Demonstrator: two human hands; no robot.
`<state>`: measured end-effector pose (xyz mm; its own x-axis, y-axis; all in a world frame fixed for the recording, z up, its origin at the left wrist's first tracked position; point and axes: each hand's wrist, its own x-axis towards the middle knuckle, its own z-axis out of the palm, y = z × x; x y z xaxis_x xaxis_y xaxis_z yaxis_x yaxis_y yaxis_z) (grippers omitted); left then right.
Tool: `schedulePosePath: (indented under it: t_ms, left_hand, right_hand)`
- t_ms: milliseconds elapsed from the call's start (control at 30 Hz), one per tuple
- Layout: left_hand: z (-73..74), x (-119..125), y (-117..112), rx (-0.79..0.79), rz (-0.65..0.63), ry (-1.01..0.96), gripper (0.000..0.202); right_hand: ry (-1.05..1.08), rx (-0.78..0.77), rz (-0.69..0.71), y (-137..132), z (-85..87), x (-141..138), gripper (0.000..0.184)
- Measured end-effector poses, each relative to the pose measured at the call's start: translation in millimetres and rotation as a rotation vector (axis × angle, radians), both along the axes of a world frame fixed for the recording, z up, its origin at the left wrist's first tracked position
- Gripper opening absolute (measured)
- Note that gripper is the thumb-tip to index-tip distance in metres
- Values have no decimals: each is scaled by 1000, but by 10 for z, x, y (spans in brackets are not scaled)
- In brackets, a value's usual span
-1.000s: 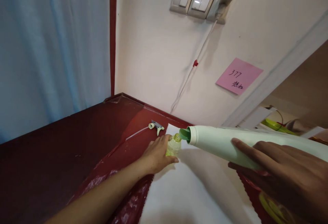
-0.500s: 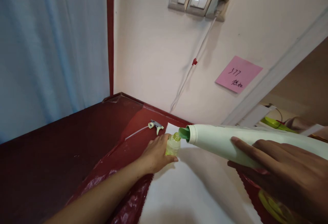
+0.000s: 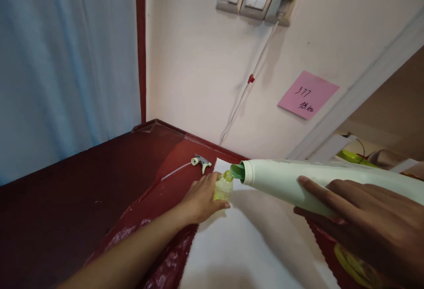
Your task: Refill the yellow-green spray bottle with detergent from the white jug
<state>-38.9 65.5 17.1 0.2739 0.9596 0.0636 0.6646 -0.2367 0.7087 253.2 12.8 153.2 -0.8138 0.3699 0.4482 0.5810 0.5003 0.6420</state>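
Observation:
My left hand [image 3: 203,198] is closed around a small see-through yellow spray bottle [image 3: 224,187] whose neck is uncapped. In my right hand [image 3: 361,218] is a large pale green bottle [image 3: 281,178], tilted almost flat with its mouth to the left. Its darker green pouring spout [image 3: 237,171] reaches to the neck of the small bottle. Whether liquid is flowing I cannot tell. Just behind my left hand lies a trigger spray head [image 3: 201,162], its thin dip tube pointing left.
White paper [image 3: 251,245] lies beneath the bottles on the dark red tabletop [image 3: 82,192]. A yellow-green transparent object [image 3: 354,264] sits at the lower right. Behind are the wall, a cable [image 3: 240,103] and a pink note [image 3: 308,95]; a blue curtain [image 3: 66,59] hangs left.
Almost nothing differs. Both hands keep their hold and the two bottles stay mouth to mouth; the view has shifted very slightly.

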Motion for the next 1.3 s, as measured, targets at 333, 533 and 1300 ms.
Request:
schedulePosePath:
  t_ms: [333, 533, 1300]
  left_hand:
    - [21, -6, -3, -7, -6, 1, 63]
    - [7, -8, -9, -9, -9, 0, 66]
    - [4, -4, 0, 14, -11, -3, 66]
  right_hand:
    - [9, -10, 15, -3, 6, -13, 32]
    - [10, 0, 5, -20, 15, -46, 31]
    - [-12, -5, 18, -38, 43, -22, 31]
